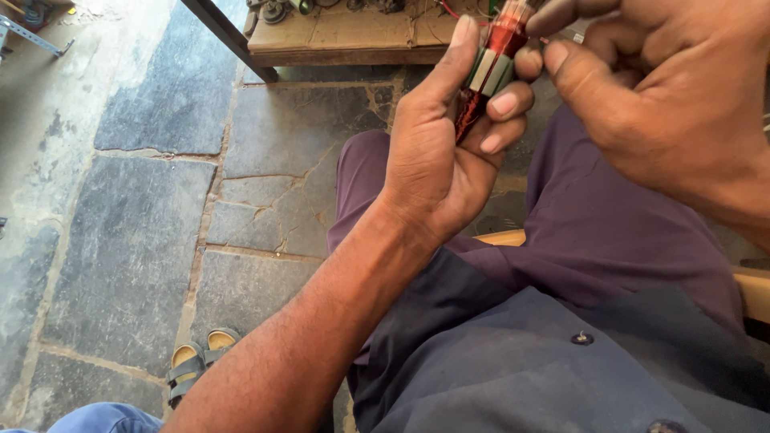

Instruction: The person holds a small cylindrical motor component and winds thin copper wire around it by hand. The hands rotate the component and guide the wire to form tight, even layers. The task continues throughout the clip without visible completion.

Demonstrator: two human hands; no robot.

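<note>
Right hand (666,96) nearest the lens, upper right, partly cut by the frame edge; fingers curled, thumb and forefinger tips pinched at the top of the wound coil piece (491,68). How much of the piece it actually clamps cannot be told, its palm side being hidden

Left hand (445,148) closed around the same piece: thumb laid up along its left side, three fingertips wrapped over from the right. The piece stands nearly upright between both hands, above the lap; red-copper winding visible, pale green and white strips across its middle, lower end dark red and sunk in the palm. Top end runs out of frame; exact shape hard to make out

Below the hands: purple trousers (609,224), dark blue shirt (513,353) with a button, a strip of wooden seat (505,237) showing between the legs

Floor (136,240): grey stone slabs, cracked, pale joints. A pair of sandals (196,365) lies low left beside the forearm. Light blue cloth (104,418) at the bottom edge, cut off, unidentified

Top edge: low wooden bench (353,40) covered in cardboard, carrying small metal parts and wires, too clipped to identify. Metal bracket (28,36) top left corner
</note>
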